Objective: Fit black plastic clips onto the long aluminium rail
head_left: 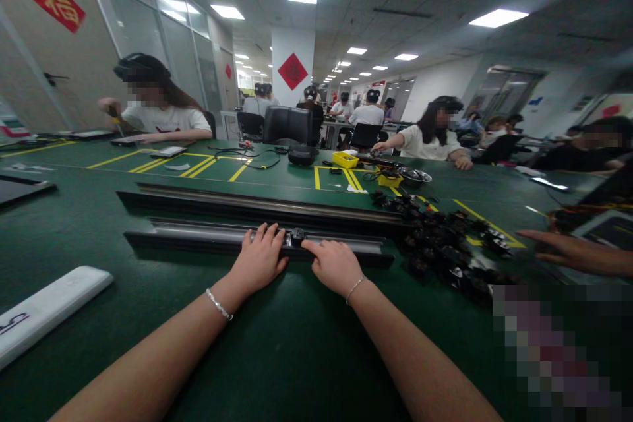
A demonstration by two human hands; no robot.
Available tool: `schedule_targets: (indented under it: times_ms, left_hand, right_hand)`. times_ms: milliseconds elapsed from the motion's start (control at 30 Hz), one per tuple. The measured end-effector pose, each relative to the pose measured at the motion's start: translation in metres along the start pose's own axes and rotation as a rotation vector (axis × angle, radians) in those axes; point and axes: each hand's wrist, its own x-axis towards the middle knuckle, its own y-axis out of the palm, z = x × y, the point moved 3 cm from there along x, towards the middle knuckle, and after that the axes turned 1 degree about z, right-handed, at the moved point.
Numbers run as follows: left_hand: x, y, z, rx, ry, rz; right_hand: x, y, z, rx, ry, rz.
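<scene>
Legible markings, head view:

- Red diamond-shaped paper sign (54, 1) on the beige wall panel at upper left: one gold Chinese character, reads as 福, set at a tilt.
- Red diamond-shaped paper sign (293, 71) on the white square pillar (293, 46) at centre back: dark character or ornament, too small to read.
- Small red diamond sign (228, 71) on the far left wall: not readable.
- White flat rectangular bar (47, 310) on the green table at lower left: part of a dark printed mark at its near end, cut off by the frame edge; not readable.
</scene>
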Motion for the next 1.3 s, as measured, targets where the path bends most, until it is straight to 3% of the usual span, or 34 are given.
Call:
schedule_targets:
  times_ms: [1300]
  left_hand:
    - [0.000,0.001,0.001,-0.002,0.009,-0.013]
  right_hand:
    - [-0.006,-0.008,-0.026,0.014,-0.026,0.084]
